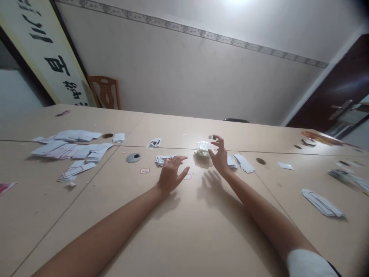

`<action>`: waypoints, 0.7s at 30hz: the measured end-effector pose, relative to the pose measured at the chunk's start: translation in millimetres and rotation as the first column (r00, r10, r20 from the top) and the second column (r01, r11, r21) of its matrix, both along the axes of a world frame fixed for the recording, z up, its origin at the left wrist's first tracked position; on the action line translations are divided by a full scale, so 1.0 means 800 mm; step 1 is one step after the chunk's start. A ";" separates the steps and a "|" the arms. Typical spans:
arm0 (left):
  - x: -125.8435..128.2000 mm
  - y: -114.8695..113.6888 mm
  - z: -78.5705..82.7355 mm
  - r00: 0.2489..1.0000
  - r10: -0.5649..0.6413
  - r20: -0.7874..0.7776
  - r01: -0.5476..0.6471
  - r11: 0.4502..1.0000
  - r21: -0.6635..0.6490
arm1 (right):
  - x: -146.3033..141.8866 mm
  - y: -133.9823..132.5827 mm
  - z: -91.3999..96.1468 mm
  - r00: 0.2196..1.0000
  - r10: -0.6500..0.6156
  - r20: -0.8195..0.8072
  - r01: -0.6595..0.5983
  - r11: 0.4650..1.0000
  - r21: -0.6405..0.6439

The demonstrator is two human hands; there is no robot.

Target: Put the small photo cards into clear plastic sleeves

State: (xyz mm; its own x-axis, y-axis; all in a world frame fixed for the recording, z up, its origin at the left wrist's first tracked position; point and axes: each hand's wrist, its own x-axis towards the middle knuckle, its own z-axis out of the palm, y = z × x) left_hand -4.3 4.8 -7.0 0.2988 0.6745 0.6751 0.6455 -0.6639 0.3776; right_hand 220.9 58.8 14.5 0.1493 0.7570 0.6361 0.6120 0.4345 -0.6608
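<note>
My left hand (172,174) hovers low over the table with its fingers stretched and thumb apart, holding nothing. Just behind its fingers lies a small stack of printed cards (163,160). My right hand (219,157) is raised beside a whitish see-through container (202,149), its thumb and fingers apart. At its upper fingertips is a small pale and dark piece (212,137); I cannot tell whether they touch it. A red-framed paper slip (187,177) lies between the hands, and another red-framed slip (144,171) is left of my left hand.
White paper strips (70,150) lie in piles on the left. More strips (244,163) are right of my right hand, with another bundle (323,203) farther right. A grey round cover (133,157) and a cable hole (261,161) interrupt the tabletop. Scissors (62,113) lie far left.
</note>
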 end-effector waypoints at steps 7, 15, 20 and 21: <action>0.000 0.004 -0.003 1.000 -0.011 0.003 0.011 0.999 -0.051 | 0.017 0.030 -0.012 0.949 -0.009 0.314 0.040 0.995 -0.094; 0.000 0.005 -0.004 0.999 -0.028 0.018 0.029 0.997 -0.068 | 0.025 0.034 -0.014 0.824 0.052 0.564 -0.070 0.997 0.010; 0.001 0.006 -0.005 0.998 -0.053 0.023 0.055 0.995 -0.081 | 0.026 0.030 -0.010 0.877 0.132 0.463 -0.157 0.988 0.016; 0.001 0.007 -0.005 0.998 -0.059 0.024 0.060 0.995 -0.080 | 0.024 0.025 -0.008 0.903 0.143 0.406 -0.168 0.985 0.027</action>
